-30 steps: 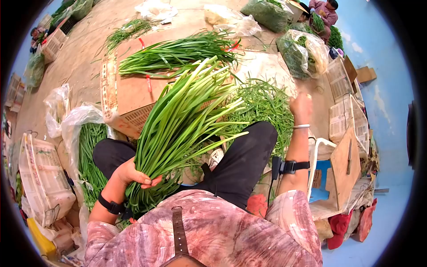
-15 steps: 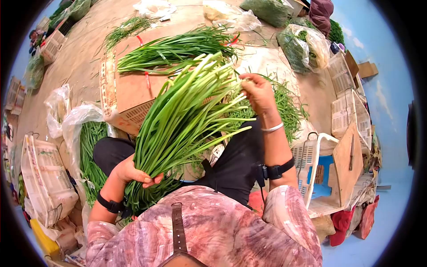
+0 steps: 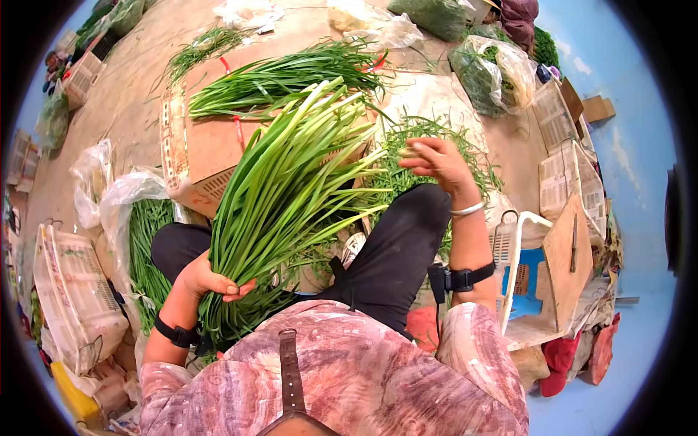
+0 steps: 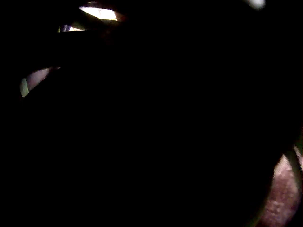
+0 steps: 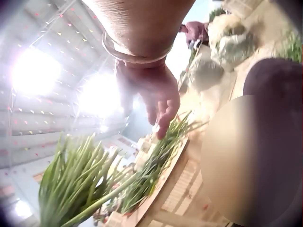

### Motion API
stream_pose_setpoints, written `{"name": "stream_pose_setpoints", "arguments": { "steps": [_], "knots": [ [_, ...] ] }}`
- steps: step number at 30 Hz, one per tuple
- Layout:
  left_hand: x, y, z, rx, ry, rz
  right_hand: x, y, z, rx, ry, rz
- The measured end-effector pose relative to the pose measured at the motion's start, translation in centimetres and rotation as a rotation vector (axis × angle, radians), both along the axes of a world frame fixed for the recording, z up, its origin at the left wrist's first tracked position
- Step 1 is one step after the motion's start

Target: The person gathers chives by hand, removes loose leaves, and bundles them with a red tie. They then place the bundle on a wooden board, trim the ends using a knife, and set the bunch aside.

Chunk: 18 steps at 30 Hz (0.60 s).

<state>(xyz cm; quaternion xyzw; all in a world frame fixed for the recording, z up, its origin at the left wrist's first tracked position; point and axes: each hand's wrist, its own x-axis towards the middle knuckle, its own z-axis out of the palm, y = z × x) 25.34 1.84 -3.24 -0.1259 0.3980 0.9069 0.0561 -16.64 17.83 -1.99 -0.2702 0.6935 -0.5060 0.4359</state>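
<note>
Print on the L-hand white crate (image 3: 78, 291) & on the rim of the board-topped crate (image 3: 207, 156): reddish marks, too small to read; no brand legible. Board-topped crate stands on a tan, dusty floor (image 3: 127, 94); lying on it, a bunch of green stalks (image 3: 283, 76) w/ red strips (image 3: 238, 132) by it. R of that crate: loose stalks (image 3: 469, 156) on a pale sheet. L & nearer the person: clear plastic bag (image 3: 120, 196) w/ more greens (image 3: 150, 251). Well R: crate w/ blue inside (image 3: 527, 280), a board (image 3: 568, 261) against it, then blue wall (image 3: 640, 145). Rt wrist view also gets bright lights (image 5: 35, 71) & a roof.

Held bunch (image 3: 283, 189) is just in front of the board-topped crate, pale ends up twd it. L hand (image 3: 209, 280) grips its lower end, fingers curled round. R hand (image 3: 442, 166), R of same crate, pinches a small pale scrap (image 3: 407, 152); exact type unclear.

L wrist view nearly all black, grip can't be read there. Rt wrist view blurry, big pale round shape at R unidentifiable. Far person (image 3: 520, 18) cut off at top.
</note>
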Motion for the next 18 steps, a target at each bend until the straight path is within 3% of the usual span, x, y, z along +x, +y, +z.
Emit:
{"name": "stream_pose_setpoints", "arguments": {
  "steps": [5,8,12,15,18],
  "knots": [
    [-0.1,0.2,0.7,-0.052,-0.04,0.011,4.0,-2.6,-2.4,-0.124,-0.468,0.29],
    [0.1,0.3,0.5,-0.058,-0.047,0.023,5.9,-3.1,-1.8,-0.056,-0.537,0.117],
    [0.0,0.1,0.5,-0.102,-0.019,0.034,7.8,-3.0,-3.2,-0.181,-0.434,-0.071],
    [-0.4,0.4,0.7,-0.116,-0.049,0.093,8.3,-2.0,-3.1,-0.344,0.221,-0.074],
    [-0.6,0.4,0.8,-0.108,-0.045,0.087,5.6,-0.9,-1.1,-0.437,-0.145,-0.188]
  ]
}}
